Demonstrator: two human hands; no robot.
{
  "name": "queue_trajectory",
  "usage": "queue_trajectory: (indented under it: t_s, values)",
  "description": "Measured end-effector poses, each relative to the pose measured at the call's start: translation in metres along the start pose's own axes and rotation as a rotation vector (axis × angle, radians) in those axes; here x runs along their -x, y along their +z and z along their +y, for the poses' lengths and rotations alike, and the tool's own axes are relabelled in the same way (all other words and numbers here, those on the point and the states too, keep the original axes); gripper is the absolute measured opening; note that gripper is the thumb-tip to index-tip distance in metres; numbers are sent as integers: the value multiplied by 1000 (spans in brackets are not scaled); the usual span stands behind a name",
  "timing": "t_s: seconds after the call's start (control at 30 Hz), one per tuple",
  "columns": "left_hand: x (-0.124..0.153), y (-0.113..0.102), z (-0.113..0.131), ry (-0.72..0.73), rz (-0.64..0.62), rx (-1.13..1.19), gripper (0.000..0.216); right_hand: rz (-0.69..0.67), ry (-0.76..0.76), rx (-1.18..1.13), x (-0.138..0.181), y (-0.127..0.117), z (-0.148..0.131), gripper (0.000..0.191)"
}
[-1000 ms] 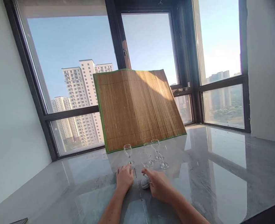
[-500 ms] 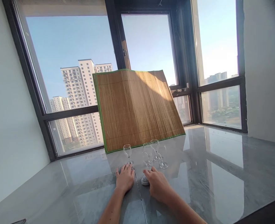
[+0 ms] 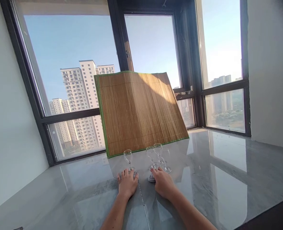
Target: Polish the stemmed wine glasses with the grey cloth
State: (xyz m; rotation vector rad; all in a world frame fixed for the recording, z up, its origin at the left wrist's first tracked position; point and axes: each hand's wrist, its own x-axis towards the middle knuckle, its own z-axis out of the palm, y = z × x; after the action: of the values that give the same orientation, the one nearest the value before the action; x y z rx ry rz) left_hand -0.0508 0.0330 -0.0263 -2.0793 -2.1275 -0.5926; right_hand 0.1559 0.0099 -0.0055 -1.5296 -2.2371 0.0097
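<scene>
Right hand low among the glasses, left hand beside the lone one

From where I stand, the right hand is the nearer one to the clustered glasses, which stand just beyond its fingers, away from the person. Its fingers are curled together and look closed low on the nearest glass, whose bowl shows just above and past the fingertips. Its long axis seems to run upright, though overlapping glass makes any slight tilt impossible to tell. Under those fingers sits a pale piece; it may be the foot, but I can't be certain.

The left hand lies palm down on the grey surface, fingers spread and grasping nothing I can make out. Straight ahead of them stands the left glass, upright, its foot at the fingertips; whether they touch is hard to say.

The glasses are small, clear and stemmed, with rounded bowls and flat round feet. Those in the cluster overlap so much that their outlines blur together. A brown mat edged in green leans behind them.
</scene>
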Motion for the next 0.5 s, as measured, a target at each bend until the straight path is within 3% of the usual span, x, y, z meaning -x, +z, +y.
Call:
queue_trajectory:
  t_s: [0.13,0.3,0.5]
  values:
    - [-1,0,0,-1,-55,53,50,5,1,-7,-3,1,2,50]
    - [-1,-2,3,-40,4,99,39,48,-22,-16,-8,5,5,47]
    - [0,-5,6,-100,177,31,25,57,-48,6,-7,7,6,74]
